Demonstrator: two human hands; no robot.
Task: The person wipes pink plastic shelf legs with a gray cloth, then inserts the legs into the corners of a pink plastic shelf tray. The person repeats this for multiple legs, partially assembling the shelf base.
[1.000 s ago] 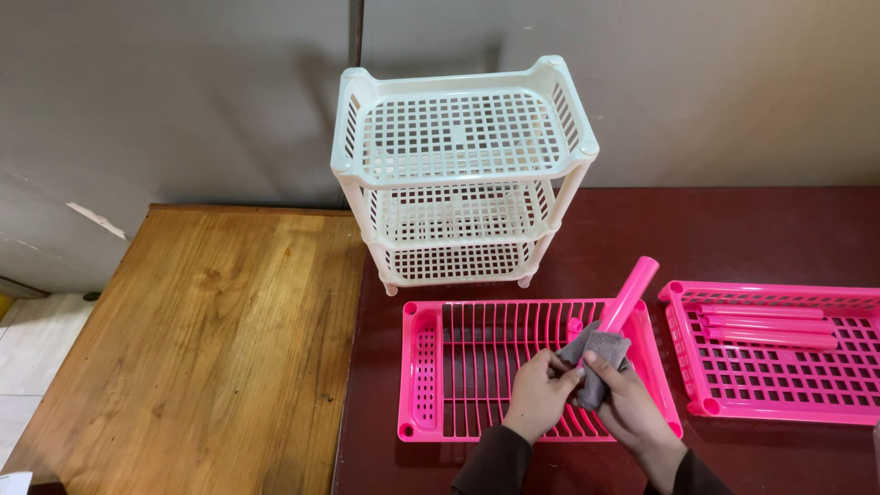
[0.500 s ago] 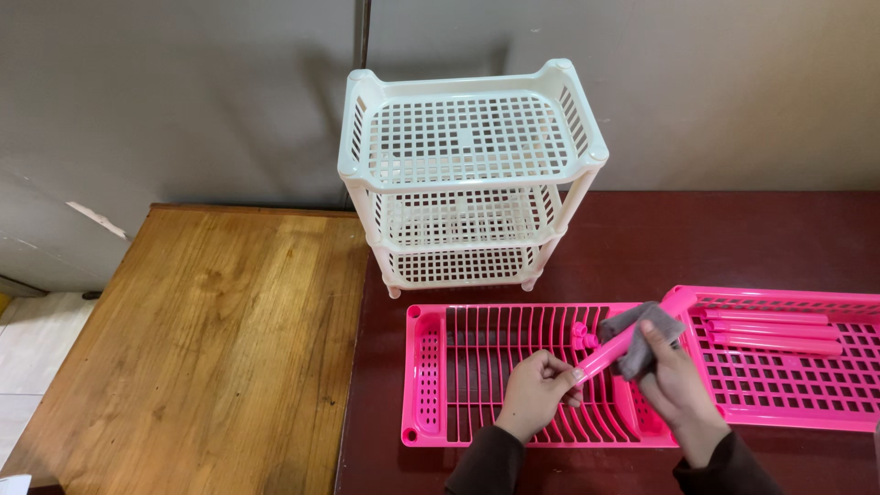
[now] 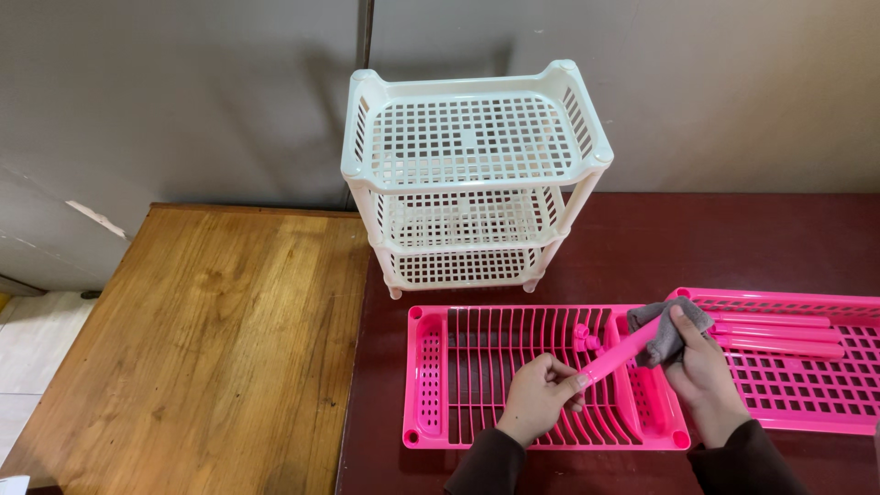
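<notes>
Pink rod wiped with a grey cloth above a pink dish rack on a dark red tabletop.

Dark red tabletop [image 3: 752,240] is seen at 3 o'clock, adjoined by a lighter wooden tabletop [image 3: 202,339] at 9 o'clock. A white three-tier rack [image 3: 472,174] is stood at 12 o'clock. A pink dish rack [image 3: 513,376] is laid at 6 o'clock, with a pink tray [image 3: 807,385] just beside it at 4 o'clock, spare pink rods [image 3: 779,335] lying in it. The left hand [image 3: 536,399] is closed in a narrow grip on the lower end of a pink rod [image 3: 619,353], held tilted over the dish rack. The right hand [image 3: 706,376] is wrapped around a grey cloth [image 3: 665,330], pressed against the rod's upper end.
</notes>
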